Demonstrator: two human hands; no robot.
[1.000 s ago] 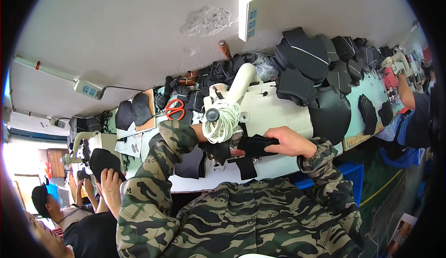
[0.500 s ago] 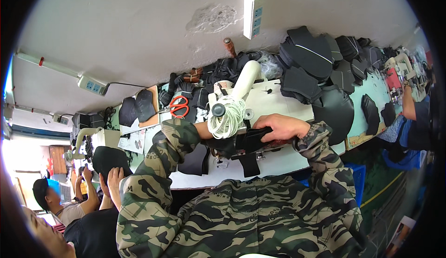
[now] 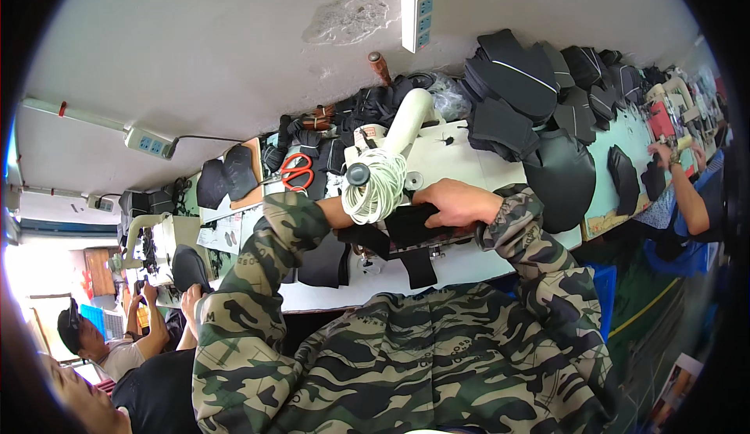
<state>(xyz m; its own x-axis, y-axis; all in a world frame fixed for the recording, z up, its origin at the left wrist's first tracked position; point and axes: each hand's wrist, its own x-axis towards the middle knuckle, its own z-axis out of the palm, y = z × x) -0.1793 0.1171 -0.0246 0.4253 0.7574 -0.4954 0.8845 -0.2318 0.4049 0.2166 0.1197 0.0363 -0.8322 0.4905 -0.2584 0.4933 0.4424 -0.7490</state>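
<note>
Right hand (image 3: 455,203): my fingers touch black fabric (image 3: 406,228); grip unclear.
Left hand: behind coiled cord (image 3: 381,192); I can't tell finger state.

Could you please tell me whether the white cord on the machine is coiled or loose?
Coiled: the white cord shows as many overlapping loops bundled at the machine's pale arm.

The right hand (image 3: 457,202) rests on black cloth (image 3: 410,229); coiled white cord (image 3: 379,190) hides the left hand, red-handled scissors (image 3: 298,171) beyond it.
</note>
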